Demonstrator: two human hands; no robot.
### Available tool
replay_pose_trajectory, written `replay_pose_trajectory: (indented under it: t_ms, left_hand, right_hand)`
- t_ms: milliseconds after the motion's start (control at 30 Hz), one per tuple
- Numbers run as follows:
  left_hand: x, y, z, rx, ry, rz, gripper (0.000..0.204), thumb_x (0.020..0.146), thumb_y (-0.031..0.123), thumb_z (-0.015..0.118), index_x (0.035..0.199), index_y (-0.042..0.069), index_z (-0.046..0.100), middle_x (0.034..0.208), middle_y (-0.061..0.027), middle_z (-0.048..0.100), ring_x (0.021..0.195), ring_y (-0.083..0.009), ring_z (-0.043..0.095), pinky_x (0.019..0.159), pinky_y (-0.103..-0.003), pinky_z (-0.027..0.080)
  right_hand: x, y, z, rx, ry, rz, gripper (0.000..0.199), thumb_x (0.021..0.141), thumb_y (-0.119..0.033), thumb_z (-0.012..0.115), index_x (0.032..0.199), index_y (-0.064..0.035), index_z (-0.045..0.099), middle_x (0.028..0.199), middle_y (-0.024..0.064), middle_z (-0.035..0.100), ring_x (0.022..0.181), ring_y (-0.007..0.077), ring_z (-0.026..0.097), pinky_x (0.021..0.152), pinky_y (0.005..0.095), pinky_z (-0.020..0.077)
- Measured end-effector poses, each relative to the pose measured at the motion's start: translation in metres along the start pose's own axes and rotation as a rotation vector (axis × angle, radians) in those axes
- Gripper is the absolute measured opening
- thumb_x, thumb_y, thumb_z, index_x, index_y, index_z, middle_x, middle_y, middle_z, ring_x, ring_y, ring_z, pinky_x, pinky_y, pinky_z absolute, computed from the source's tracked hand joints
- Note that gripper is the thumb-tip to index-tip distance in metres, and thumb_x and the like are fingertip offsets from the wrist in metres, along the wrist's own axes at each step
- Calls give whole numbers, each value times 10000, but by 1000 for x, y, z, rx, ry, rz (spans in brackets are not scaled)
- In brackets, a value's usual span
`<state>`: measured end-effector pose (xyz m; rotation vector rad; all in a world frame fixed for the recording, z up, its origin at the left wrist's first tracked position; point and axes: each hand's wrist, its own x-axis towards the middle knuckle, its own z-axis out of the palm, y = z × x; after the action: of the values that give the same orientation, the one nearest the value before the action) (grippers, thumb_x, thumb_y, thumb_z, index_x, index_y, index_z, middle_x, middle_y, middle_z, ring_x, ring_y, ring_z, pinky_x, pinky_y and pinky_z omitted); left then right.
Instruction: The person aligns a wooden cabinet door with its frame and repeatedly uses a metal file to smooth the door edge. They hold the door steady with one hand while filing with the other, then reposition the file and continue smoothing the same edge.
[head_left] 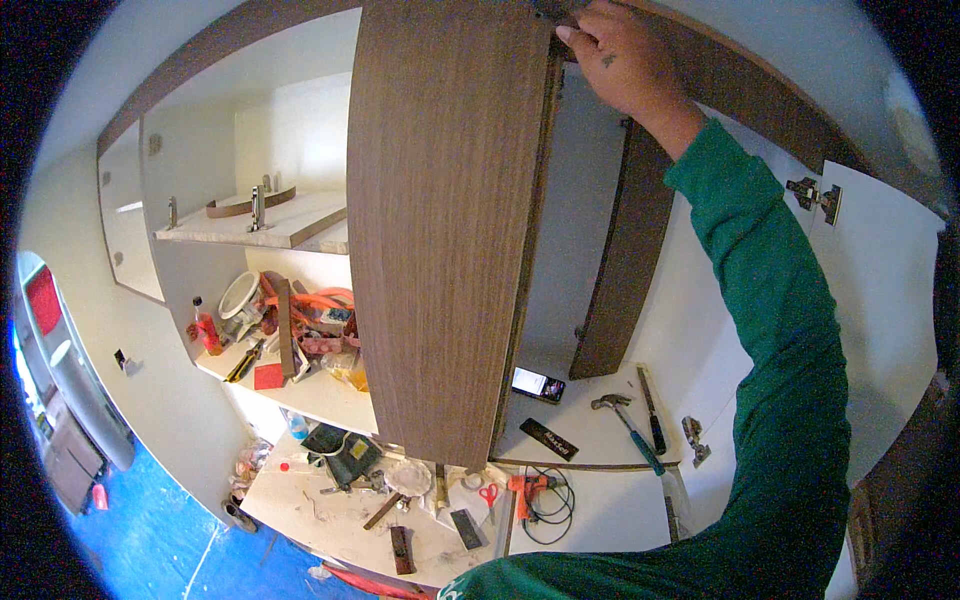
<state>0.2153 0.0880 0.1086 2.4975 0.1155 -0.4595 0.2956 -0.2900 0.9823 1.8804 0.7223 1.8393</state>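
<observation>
My right hand [630, 60] is raised to the top of the view, its fingers curled and closed at the upper corner of a tall brown wood-grain door panel [440, 230]. A small dark thing [556, 8] shows at the fingertips, cut off by the frame edge, and I cannot make out what it is. The panel stands upright in front of the cabinet, hiding part of its shelves. Beside the panel's right edge is an open grey-lined compartment [580, 200] with a brown inner board [630, 230]. My left hand is out of view.
A lower shelf holds a phone [538, 385], a hammer [630, 430], a file-like tool [652, 410] and a dark strip [548, 438]. Below lie an orange corded drill [530, 488] and red scissors [489, 493]. Hinges [815, 197] sit on a white door at right. Left shelves hold clutter.
</observation>
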Motion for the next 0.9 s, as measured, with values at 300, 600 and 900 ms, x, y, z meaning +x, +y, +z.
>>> replay_pose_trajectory:
  t_ms: [300, 600, 900]
  left_hand:
    - [2, 10, 10, 8, -49, 15, 337, 849, 272, 662, 1118, 73, 619, 1113, -213, 622, 1052, -432, 565, 982, -536, 385]
    - [0, 6, 19, 9, -96, 5, 304, 862, 277, 641, 1096, 85, 629, 1105, -204, 629, 1019, -421, 584, 935, -521, 417]
    - [-1, -3, 20, 15, -136, 1, 275, 874, 283, 620, 1074, 96, 640, 1097, -195, 637, 986, -411, 602, 888, -506, 449]
  right_hand:
    - [-3, -13, 9, 76, -24, 249, 304, 869, -156, 645, 688, 42, 502, 660, 240, 507, 614, 415, 521, 584, 498, 408]
    - [-3, -8, 21, 17, 67, 94, 315, 880, -160, 643, 688, 36, 489, 647, 228, 490, 579, 368, 503, 568, 471, 396]
    - [-10, -25, 15, -11, -47, 98, 302, 885, -121, 625, 683, 35, 462, 642, 196, 466, 574, 342, 475, 552, 458, 381]
